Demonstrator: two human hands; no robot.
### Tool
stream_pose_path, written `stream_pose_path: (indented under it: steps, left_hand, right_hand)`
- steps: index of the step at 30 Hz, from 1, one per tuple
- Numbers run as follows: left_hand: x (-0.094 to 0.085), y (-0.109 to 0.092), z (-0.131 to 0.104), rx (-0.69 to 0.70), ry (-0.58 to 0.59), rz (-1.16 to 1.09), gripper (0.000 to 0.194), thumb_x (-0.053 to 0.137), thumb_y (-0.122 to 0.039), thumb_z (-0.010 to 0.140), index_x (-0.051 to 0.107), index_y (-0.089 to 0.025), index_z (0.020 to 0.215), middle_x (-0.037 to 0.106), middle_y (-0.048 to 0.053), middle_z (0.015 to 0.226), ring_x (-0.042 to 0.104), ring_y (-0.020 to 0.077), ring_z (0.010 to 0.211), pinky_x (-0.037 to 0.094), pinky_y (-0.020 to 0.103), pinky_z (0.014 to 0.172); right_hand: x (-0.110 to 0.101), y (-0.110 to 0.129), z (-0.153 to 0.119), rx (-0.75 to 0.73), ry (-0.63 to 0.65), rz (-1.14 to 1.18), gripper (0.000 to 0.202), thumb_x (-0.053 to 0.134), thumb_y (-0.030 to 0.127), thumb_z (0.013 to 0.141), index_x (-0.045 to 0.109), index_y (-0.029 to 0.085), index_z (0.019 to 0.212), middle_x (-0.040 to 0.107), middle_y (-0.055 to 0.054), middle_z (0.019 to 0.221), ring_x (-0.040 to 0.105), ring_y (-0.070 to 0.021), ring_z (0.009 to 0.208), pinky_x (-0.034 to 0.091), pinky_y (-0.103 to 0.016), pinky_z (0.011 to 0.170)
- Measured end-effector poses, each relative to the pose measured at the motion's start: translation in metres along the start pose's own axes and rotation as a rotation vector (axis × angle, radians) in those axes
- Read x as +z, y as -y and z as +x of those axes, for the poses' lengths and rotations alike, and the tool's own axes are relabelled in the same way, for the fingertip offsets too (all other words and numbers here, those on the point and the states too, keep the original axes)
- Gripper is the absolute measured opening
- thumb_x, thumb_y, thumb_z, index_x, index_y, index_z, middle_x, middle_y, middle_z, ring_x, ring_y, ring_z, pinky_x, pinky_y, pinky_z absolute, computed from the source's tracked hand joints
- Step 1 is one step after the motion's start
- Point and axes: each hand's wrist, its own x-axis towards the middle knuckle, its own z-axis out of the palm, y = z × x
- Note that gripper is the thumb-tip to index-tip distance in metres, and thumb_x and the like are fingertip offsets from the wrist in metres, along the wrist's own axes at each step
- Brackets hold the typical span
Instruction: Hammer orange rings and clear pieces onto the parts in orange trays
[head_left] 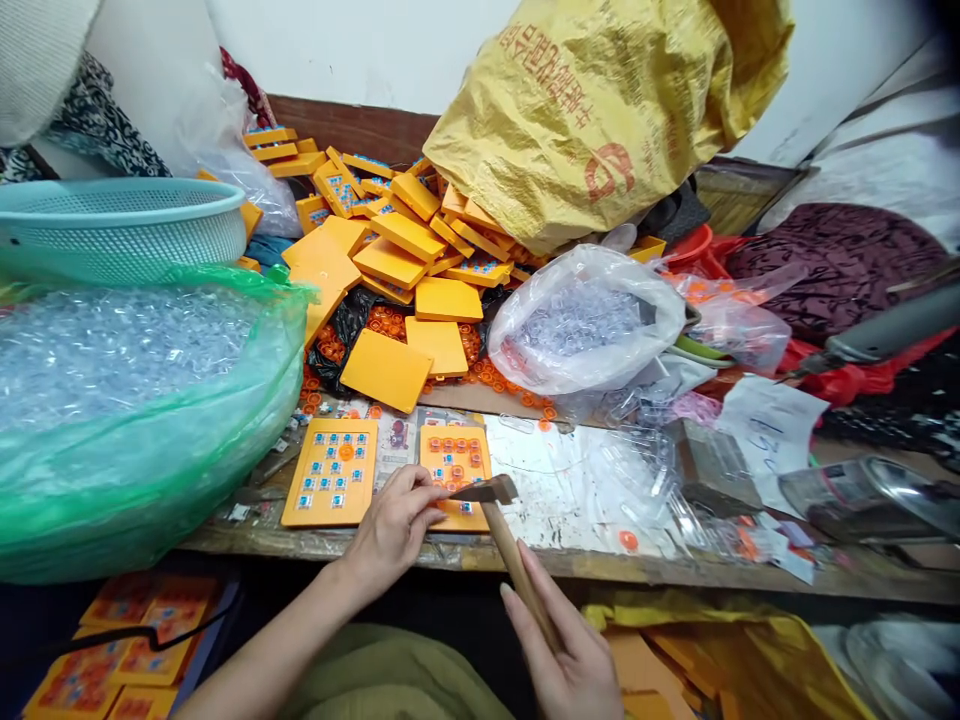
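Observation:
My right hand is wrapped round the wooden handle of a small hammer, its dark metal head over the right side of an orange panel. Across that panel's left edge reaches my left hand, thumb and forefinger pinched together near the hammer's pointed end; whatever they hold is too small to make out. Orange rings sit on the panel's upper rows, and small blue-and-clear pieces show lower down. Left of my hand lies a second orange panel with rows of blue pieces and one orange ring.
Behind is a heap of orange panels under a yellow sack. A green bag of clear pieces and a blue basket stand left. A white bag, a metal block and a power tool are right.

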Motion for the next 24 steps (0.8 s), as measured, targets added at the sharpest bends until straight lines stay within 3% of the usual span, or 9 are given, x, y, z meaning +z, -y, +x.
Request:
stream_pose_path:
  steps: [5,11,14,17,20,24]
  left_hand:
    - [-0.001,0.001,-0.007,-0.031,-0.023,-0.039,0.023,0.050,-0.008,0.087,0.065,-0.013,0.103,0.062,0.009,0.091,0.060,0.0165,0.087,0.053,0.028,0.077]
    - [-0.001,-0.005,-0.007,0.012,-0.180,-0.048,0.016,0.060,-0.009,0.082,0.063,-0.013,0.098,0.067,0.009,0.090,0.063,0.0171,0.087,0.053,0.028,0.079]
    - [0.000,-0.007,-0.005,0.029,-0.159,-0.022,0.013,0.059,-0.009,0.082,0.064,-0.013,0.093,0.067,0.009,0.087,0.063,0.0174,0.083,0.054,0.030,0.075]
    - [0.000,-0.007,-0.003,-0.007,-0.113,-0.025,0.013,0.057,-0.010,0.083,0.067,-0.013,0.091,0.067,0.009,0.086,0.063,0.0173,0.080,0.055,0.029,0.072]
    - [0.001,-0.007,-0.005,-0.020,-0.142,-0.041,0.020,0.056,-0.010,0.084,0.066,-0.015,0.100,0.070,0.010,0.090,0.066,0.0183,0.085,0.057,0.030,0.076]
    - [0.003,-0.007,-0.009,-0.092,-0.211,-0.074,0.035,0.061,-0.014,0.082,0.059,-0.017,0.117,0.071,0.007,0.090,0.068,0.0163,0.081,0.057,0.028,0.078]
  right_hand:
    - [-0.002,0.005,-0.004,-0.128,0.069,-0.102,0.045,0.057,0.023,0.087,0.054,0.023,0.132,0.068,-0.006,0.117,0.068,-0.0204,0.101,0.053,-0.020,0.086]
    - [-0.009,0.009,0.001,-0.157,0.026,-0.162,0.045,0.059,0.020,0.086,0.055,0.021,0.131,0.067,-0.006,0.119,0.067,-0.0200,0.101,0.053,-0.021,0.087]
    - [-0.010,0.010,0.003,-0.176,-0.021,-0.179,0.047,0.059,0.017,0.086,0.054,0.021,0.133,0.066,-0.006,0.121,0.067,-0.0197,0.103,0.052,-0.021,0.090]
    - [-0.009,0.011,0.003,-0.206,0.023,-0.171,0.049,0.058,0.016,0.086,0.052,0.022,0.134,0.068,-0.006,0.118,0.068,-0.0186,0.100,0.052,-0.019,0.087]
    - [-0.009,0.012,0.002,-0.171,0.090,-0.168,0.048,0.057,0.018,0.087,0.052,0.024,0.134,0.068,-0.005,0.117,0.069,-0.0187,0.099,0.054,-0.018,0.082]
    - [-0.010,0.014,0.000,-0.121,0.055,-0.161,0.049,0.058,0.018,0.086,0.051,0.026,0.134,0.067,-0.005,0.120,0.068,-0.0204,0.102,0.054,-0.023,0.086]
